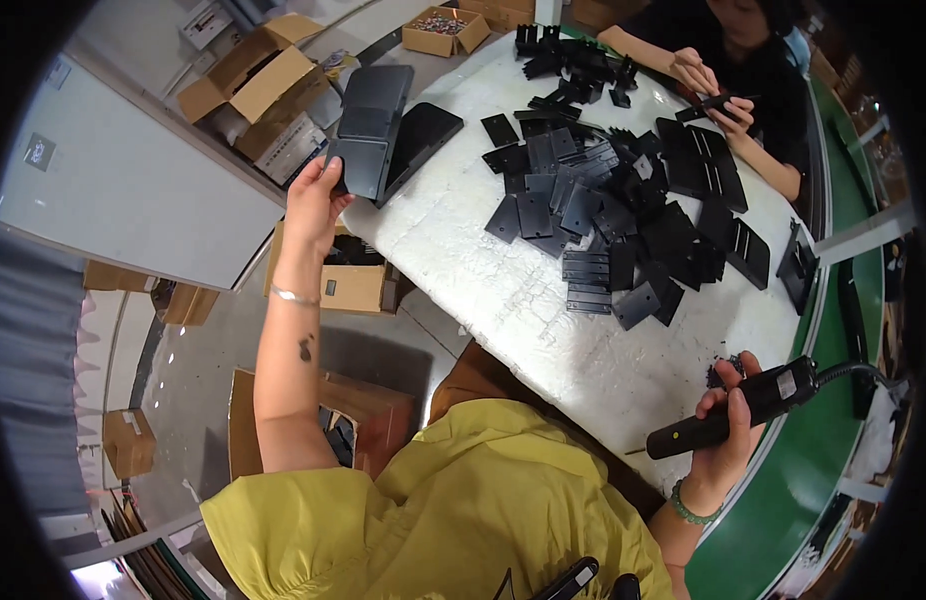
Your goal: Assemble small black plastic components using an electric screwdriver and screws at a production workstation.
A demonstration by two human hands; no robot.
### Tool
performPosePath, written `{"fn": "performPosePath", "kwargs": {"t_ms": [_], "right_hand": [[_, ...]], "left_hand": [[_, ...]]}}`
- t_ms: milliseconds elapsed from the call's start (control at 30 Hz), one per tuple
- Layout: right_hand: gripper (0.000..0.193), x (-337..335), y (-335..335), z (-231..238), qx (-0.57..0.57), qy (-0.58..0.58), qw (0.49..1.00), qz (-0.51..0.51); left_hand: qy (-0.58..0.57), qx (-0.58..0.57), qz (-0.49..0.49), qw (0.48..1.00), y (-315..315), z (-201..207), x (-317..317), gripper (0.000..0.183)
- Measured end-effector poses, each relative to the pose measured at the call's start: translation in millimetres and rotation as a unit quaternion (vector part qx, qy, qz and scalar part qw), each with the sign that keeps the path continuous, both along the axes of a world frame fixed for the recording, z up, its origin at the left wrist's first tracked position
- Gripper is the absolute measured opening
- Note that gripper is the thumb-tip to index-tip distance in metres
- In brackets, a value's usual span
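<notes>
Smooth, faintly glossy plastic is seen in the held panel [371,118], matt plastic in the handheld tool [695,433]. The white tabletop [463,240] is roughly surfaced (wrinkled, with glossy glints). Shiny metal is suggested by the bangle [294,297], soft creased cloth by the shirt [503,490], and matt cardboard by the open box [273,90].

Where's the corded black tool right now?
Head view, lower right: the corded black tool is in the right hand, by the border between the white tabletop and the green surface, its cord leading off rightward.
</notes>
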State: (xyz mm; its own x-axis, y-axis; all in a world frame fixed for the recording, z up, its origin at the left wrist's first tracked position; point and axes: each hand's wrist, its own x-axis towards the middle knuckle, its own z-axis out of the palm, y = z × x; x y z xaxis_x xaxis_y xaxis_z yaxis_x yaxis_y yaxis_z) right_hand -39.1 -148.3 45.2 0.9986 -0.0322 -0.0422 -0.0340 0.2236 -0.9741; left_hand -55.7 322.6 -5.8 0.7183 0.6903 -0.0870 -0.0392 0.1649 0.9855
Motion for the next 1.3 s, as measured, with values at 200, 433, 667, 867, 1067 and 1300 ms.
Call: {"fn": "performPosePath", "kwargs": {"t_ms": [200, 433, 667, 867, 1067, 1300], "right_hand": [[0.054, -4.5, -1.1, -7.8, 0.051, 0.004, 0.997, 0.060], [0.053, 9.5, -24.3, -15.8, 0.084, -0.021, 0.991, 0.102], [0.049, 38.2, -32.7, -14.5, 0.092, -0.025, 0.986, 0.137], [0.052, 18.5, -21.9, -14.5, 0.104, 0.003, 0.994, 0.046], [0.049, -1.4, -25.7, 6.8, 0.087, -0.017, 0.996, 0.006], [0.049, -35.5, -59.6, 19.4, 0.059, -0.041, 0.989, -0.130]], "left_hand": [[0.077, -0.131, 0.020, 0.988, 5.1, -27.1, 9.8, 0.008], [-0.066, -0.099, 0.158, 0.980, 12.5, -47.6, -158.4, 0.014], [0.230, -0.083, 0.469, 0.849, -6.4, -100.1, -461.8, 0.016], [0.268, -0.110, 0.258, 0.922, 11.0, -141.5, -420.6, 0.043], [0.095, 0.223, -0.017, 0.970, -9.8, -10.2, -73.6, 0.023], [-0.151, 0.517, -0.461, 0.705, -280.3, 53.3, 177.6, 0.034]]}}
